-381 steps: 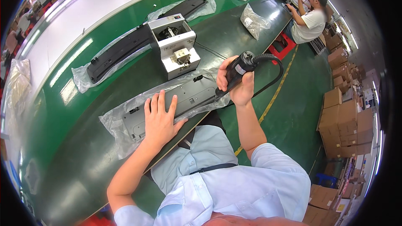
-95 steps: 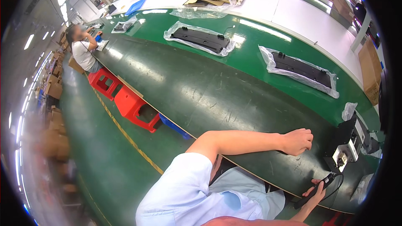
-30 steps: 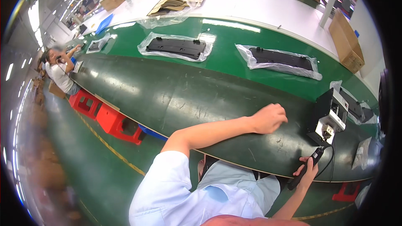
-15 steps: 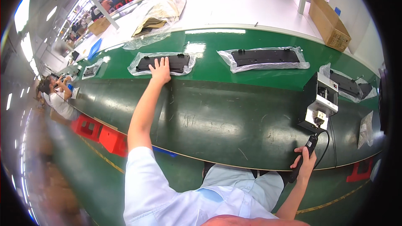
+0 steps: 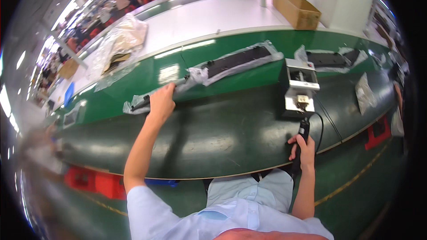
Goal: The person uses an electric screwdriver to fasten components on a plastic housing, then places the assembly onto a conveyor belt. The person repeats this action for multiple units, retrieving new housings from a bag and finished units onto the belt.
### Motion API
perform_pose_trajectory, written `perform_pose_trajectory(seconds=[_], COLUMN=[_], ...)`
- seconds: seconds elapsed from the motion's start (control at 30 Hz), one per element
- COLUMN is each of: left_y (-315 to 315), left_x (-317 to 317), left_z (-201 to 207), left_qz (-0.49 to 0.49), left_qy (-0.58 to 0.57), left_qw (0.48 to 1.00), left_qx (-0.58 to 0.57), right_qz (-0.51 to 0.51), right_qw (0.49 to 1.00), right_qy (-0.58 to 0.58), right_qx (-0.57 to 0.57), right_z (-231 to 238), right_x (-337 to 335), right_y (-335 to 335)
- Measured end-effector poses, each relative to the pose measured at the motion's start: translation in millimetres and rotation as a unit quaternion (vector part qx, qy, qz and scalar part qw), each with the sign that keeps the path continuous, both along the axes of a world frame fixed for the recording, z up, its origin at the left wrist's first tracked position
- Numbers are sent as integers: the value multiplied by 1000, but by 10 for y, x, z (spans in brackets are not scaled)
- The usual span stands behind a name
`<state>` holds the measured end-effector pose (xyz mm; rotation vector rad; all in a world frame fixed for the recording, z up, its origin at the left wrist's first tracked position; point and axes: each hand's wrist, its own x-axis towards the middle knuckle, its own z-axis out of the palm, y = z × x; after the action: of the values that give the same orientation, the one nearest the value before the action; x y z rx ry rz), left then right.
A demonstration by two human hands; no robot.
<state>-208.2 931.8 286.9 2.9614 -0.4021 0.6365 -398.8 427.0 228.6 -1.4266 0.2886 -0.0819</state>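
Observation:
My left hand is closed on the near side of a long black plastic panel in a clear plastic bag. That panel appears tilted up, and its right end meets the wrapping of a second black panel, which lies on the green strip. In my right hand is a black electric screwdriver, held upright near the bench's front edge with its cord looping to the right. Just beyond it stands a silver-and-black screw feeder. My left fingertips are hidden behind the panel.
Another bagged panel lies beyond the feeder, and a clear bag of parts to its right. A cardboard box and a plastic-covered stack rest on the white table. Red stools stand below the bench at left.
My left hand, spread flat on the panel before, has closed on it and tilted it up, its end now against the neighbouring panel. The view has swung right; the screwdriver stays in my right hand.

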Motion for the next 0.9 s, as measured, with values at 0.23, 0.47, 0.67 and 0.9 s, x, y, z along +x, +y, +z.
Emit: perform_pose_trajectory(seconds=[0.23,0.47,0.67,0.9], left_y=[-1953,-3002,-3017,-2654], left_x=[-1539,-1750,-1528,-1284], left_z=[152,-416,-532,-500], left_qz=[-193,-237,-377,-327], left_qy=[16,-1,25,74], left_qw=[981,967,925,940], left_qx=[35,91,-37,-63], right_qz=[11,-17,-42,-9], right_qw=[974,940,896,874], right_qy=[18,-313,-432,-485], right_qx=[226,136,-95,32], right_z=[152,1043,1155,1031], right_x=[47,-103,373,1083], right_y=[-194,-346,-18,79])
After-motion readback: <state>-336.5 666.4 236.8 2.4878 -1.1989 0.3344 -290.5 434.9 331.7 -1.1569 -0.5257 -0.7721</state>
